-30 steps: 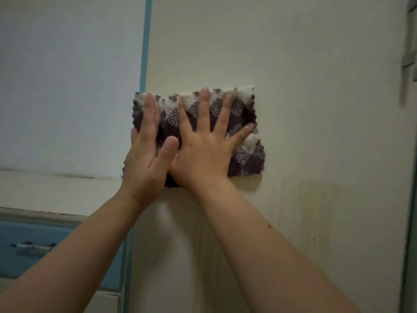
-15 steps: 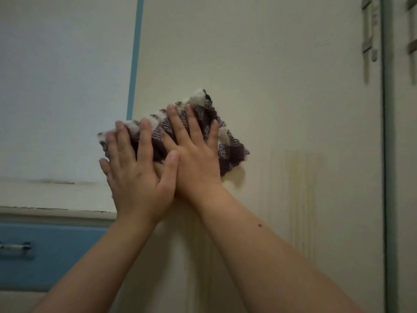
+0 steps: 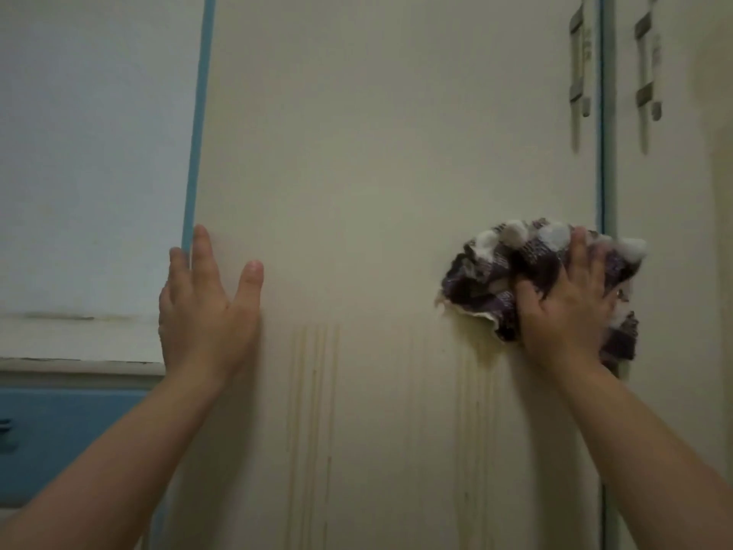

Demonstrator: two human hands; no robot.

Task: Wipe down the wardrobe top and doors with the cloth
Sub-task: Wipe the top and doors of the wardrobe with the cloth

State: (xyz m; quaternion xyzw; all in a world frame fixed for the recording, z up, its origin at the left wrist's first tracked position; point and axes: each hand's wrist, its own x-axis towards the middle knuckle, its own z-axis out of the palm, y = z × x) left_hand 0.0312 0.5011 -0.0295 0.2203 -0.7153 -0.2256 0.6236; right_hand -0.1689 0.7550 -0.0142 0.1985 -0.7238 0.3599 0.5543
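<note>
A cream wardrobe door (image 3: 377, 160) fills the middle of the head view, with faint yellowish drip streaks low on it. My right hand (image 3: 567, 307) presses a bunched purple-and-white checked cloth (image 3: 488, 271) flat against the door near its right edge. My left hand (image 3: 206, 307) rests bare on the door's left edge, fingers apart, holding nothing. A second door (image 3: 670, 232) lies to the right beyond a blue seam.
Two metal handles (image 3: 577, 53) (image 3: 646, 61) sit high on either side of the seam. A blue strip (image 3: 196, 125) borders the door's left side, with a white wall (image 3: 87, 133) beyond. Lower left stands a blue drawer front (image 3: 59, 430) under a pale ledge.
My right hand has swept the cloth rightwards across the door to its right edge. My left hand has let go of the cloth and stays at the left edge.
</note>
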